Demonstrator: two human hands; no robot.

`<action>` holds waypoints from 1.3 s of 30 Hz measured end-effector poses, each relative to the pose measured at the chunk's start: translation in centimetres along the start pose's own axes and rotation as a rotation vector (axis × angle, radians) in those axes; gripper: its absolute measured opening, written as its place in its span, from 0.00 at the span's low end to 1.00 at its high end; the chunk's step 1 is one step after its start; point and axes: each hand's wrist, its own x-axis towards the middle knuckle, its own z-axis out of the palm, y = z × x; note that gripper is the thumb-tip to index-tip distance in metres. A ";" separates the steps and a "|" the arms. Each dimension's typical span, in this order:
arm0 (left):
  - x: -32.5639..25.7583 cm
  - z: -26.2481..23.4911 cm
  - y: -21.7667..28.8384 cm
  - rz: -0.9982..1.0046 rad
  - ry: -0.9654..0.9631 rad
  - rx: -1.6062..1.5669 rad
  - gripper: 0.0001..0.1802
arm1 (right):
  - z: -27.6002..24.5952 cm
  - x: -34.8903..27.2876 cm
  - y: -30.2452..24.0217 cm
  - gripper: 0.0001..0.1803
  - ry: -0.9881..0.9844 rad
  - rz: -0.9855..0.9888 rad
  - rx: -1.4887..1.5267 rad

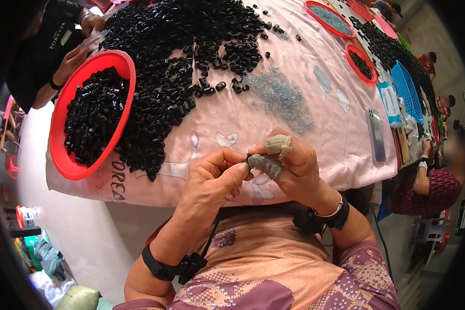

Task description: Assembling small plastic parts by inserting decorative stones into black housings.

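Note:
My hands meet over the near edge of the pink cloth. Between finger and thumb, my left hand (204, 178) pinches a small black plastic piece (247, 160). My right hand (305, 170) is curled closed against the same piece, which is mostly hidden by the fingers. A grey cloth finger cover (266, 165) wraps one of its digits, and a cream ribbed one (278, 145) wraps another. Past my hands lies a spread of tiny clear bluish parts (281, 98). A large heap of black plastic pieces (155, 113) covers the left and far cloth.
A red basin (130, 77) full of black pieces stands at the left, beside a person in black. Along the right are smaller red trays (375, 78), a blue basket (405, 93), a wipes pack (389, 103) and a phone (375, 135). Other people sit farther right.

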 end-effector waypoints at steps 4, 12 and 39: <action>0.0 -0.1 0.1 0.019 -0.016 0.076 0.07 | -0.2 0.1 -0.1 0.12 0.001 -0.023 0.010; 0.1 -0.1 0.0 0.012 -0.048 0.026 0.08 | -0.2 -0.1 -0.1 0.12 -0.013 0.001 0.047; 0.3 -0.7 0.3 -0.111 -0.044 -0.119 0.08 | -0.7 0.5 -0.2 0.13 -0.084 -0.116 -0.039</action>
